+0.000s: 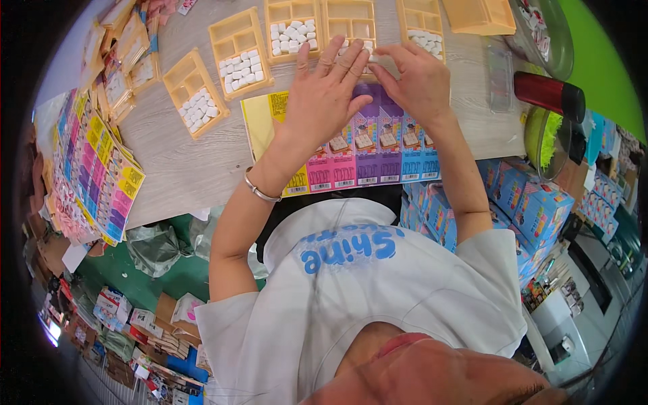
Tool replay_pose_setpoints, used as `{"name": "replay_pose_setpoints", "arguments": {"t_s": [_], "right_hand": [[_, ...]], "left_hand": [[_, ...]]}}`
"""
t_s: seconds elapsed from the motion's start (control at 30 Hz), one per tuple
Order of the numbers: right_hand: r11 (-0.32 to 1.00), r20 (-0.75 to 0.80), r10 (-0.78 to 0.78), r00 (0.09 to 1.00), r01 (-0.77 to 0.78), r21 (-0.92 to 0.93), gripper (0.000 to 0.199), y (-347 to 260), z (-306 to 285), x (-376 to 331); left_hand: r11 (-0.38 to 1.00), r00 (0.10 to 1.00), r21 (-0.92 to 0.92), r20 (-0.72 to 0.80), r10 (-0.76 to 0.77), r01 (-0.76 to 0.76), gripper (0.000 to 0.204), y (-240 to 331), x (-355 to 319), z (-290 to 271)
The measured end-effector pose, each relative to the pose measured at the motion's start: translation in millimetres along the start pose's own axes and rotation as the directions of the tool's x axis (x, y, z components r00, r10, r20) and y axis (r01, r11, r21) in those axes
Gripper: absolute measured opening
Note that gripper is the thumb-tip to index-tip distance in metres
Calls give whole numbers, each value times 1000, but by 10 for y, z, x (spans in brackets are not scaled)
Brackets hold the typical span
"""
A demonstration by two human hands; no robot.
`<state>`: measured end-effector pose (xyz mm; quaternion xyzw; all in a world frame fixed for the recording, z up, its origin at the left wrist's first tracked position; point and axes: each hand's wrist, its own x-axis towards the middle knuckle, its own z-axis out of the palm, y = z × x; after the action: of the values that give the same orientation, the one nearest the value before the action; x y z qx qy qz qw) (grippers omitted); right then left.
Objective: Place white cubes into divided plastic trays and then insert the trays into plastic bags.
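Note:
My left hand (322, 98) lies palm down with its fingers stretched out over the near end of a cream plastic tray (361, 31). Small white blocks in that tray show between and beside the fingertips. My right hand (420, 86) comes in from the right, its thumb and forefinger pinched at the tray's near right corner around a small white block (373, 59), partly hidden. Beneath both hands is a printed card sheet (368, 158) in yellow, pink, purple and blue panels. To the left, a similar tray (236, 30) holds white blocks in its near compartment.
Further trays flank these, including a leftmost one (181, 75) and one to the right (420, 13). A stack of printed sheets (101, 169) lies at the left table edge. A clear case (500, 77) and a red object (548, 93) sit at right. Blue boxes (533, 202) stand below.

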<state>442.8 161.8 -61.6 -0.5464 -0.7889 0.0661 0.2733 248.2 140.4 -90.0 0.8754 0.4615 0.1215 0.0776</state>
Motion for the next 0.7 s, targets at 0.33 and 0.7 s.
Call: {"name": "replay_pose_setpoints", "arguments": {"t_s": [0.33, 0.7], "right_hand": [[998, 93, -48, 995, 51, -34, 8, -7, 32, -11], [973, 239, -7, 971, 62, -223, 12, -51, 37, 32]], "left_hand": [[1000, 1000, 8, 4, 5, -5, 76, -22, -13, 19], [1000, 1000, 3, 13, 9, -9, 78, 7, 11, -9]]}}
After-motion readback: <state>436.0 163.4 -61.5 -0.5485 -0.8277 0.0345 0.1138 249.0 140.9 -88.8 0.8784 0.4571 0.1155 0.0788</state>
